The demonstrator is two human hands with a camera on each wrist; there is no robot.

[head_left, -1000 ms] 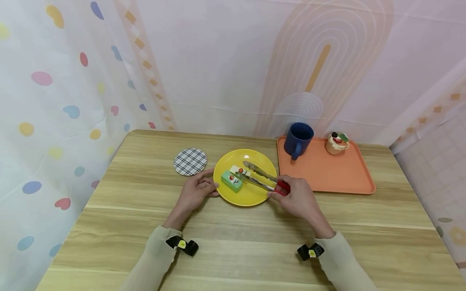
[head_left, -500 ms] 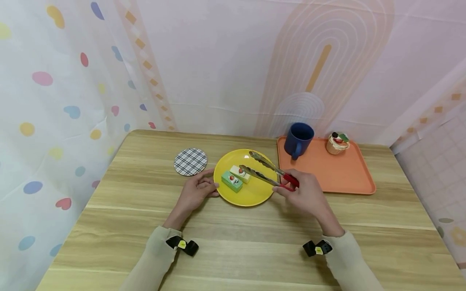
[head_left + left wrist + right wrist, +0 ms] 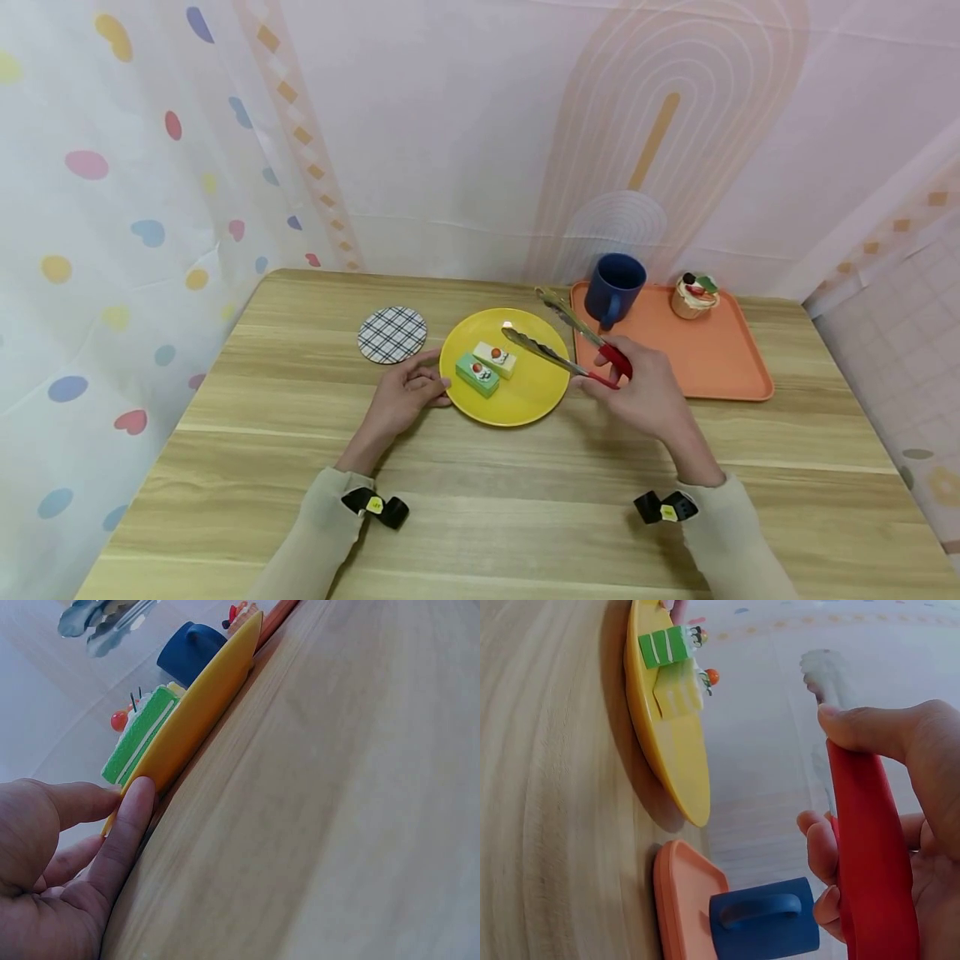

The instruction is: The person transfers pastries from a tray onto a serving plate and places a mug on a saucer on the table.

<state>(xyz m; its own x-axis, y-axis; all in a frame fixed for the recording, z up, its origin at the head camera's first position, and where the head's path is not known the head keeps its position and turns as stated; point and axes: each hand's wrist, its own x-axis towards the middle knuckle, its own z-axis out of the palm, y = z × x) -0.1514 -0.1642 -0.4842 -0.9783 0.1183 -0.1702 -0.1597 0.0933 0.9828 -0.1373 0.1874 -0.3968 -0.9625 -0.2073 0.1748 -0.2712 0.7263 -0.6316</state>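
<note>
Patterned cloth point(image 3: 450, 158) hangs left of and behind your wood-grain table point(image 3: 510, 508). A plaid coaster point(image 3: 392, 334) lies near the far edge, just beyond your left hand point(image 3: 408, 392), which pinches the yellow plate point(image 3: 532, 396) by its left rim. Green cake point(image 3: 477, 375) and cream cake point(image 3: 496, 358) sit left of the plate's right rim, over which your right hand point(image 3: 645, 392) grips red-handled tongs point(image 3: 870, 847), arms spread. Wood stretches between your sleeves point(image 3: 735, 533). Rightward, an orange tray point(image 3: 697, 367) carries a blue mug point(image 3: 615, 292) at its far left corner, a cupcake point(image 3: 695, 297) at its far right.

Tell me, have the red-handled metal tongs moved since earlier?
Yes: against the round yellow plate, the tongs shifted right and upward in the head view.
</note>
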